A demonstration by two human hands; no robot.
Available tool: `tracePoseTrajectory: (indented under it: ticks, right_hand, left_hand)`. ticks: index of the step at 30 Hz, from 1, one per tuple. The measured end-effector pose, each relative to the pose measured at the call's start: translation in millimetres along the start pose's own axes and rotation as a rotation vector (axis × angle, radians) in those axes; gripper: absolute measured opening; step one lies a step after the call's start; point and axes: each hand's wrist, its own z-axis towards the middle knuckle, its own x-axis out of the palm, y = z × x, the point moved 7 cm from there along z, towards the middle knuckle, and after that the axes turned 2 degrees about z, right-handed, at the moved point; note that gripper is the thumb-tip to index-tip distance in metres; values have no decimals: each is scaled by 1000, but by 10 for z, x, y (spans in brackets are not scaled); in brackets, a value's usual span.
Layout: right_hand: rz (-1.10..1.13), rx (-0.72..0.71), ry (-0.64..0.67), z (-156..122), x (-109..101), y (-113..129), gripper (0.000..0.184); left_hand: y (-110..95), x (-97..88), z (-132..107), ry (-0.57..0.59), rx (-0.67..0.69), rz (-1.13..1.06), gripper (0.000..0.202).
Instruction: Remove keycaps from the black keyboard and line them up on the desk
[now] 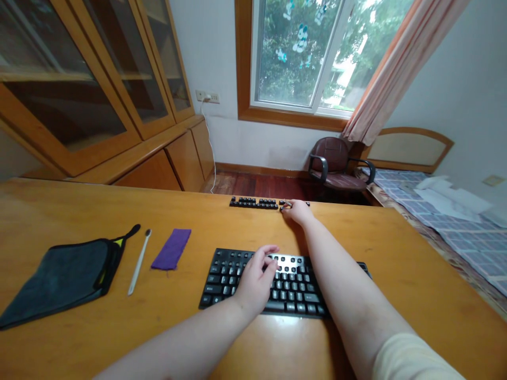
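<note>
A black keyboard (291, 293) lies on the desk in front of me. My left hand (256, 279) rests over its left-middle part, fingers loosely curved and apart, holding nothing visible. Beside the fingertips, a stretch of the upper rows shows small dark switches on a shiny surface without keycaps. My right hand (299, 212) reaches past the keyboard to the desk's far edge. Its fingers pinch at the right part of a row of loose black keycaps (253, 203). Something small and thin shows at those fingertips, too small to name. My right forearm hides part of the keyboard's right side.
Left of the keyboard lie a purple cloth (172, 249), a white toothbrush (138, 264) and a dark grey cloth (59, 277) with black edging. Beyond the desk (190, 343) stand a maroon armchair (336, 163), a glass-door cabinet (134, 129) and a bed (428, 211).
</note>
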Motion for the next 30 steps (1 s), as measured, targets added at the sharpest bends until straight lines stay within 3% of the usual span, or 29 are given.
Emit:
tracePoseTrajectory:
  ticks: [12,30]
  right_hand:
    - [15,-23,-16,-37,-43,109,24]
    - [84,-40,-70,27,4,81,21]
  left_hand:
    - [-15,-2,2,-5,1,-4,28]
    - [-6,0,-2,6,0,41,29]
